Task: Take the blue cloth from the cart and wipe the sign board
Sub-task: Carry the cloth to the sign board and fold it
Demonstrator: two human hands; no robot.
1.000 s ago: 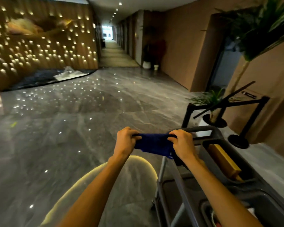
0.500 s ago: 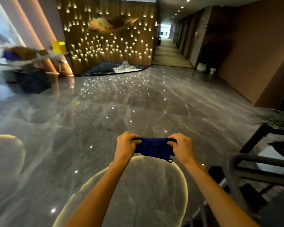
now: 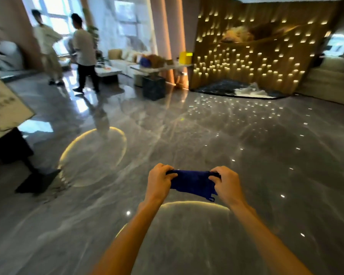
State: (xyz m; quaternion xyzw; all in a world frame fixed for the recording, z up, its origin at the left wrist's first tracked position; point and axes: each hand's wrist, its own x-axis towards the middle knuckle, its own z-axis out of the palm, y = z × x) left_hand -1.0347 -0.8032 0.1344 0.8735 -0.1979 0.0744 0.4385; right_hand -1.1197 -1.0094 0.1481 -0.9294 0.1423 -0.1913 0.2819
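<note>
Holding the blue cloth (image 3: 193,180) stretched between both hands out in front of the body, above the glossy grey marble floor (image 3: 256,147). Left hand (image 3: 159,180) fingers curled tight around the cloth's left end; right hand (image 3: 225,182) fingers clamped on its right end, thumb on top. Cloth is bunched and folded, a small loop tag hanging at its lower right corner. Both forearms bare, reaching in from the bottom edge. Sign board (image 3: 2,104) sits at the far left edge, tilted, pale face with blurred print, on a dark stand with a flat base on the floor; well apart from the cloth and hands. Two people (image 3: 68,50) stand in the background upper left near bright windows, motion-blurred. Low white table and sofa behind them. Wooden wall with many small warm lights (image 3: 256,56) on the upper right. Curved lit rings reflect on the floor near the hands.
</note>
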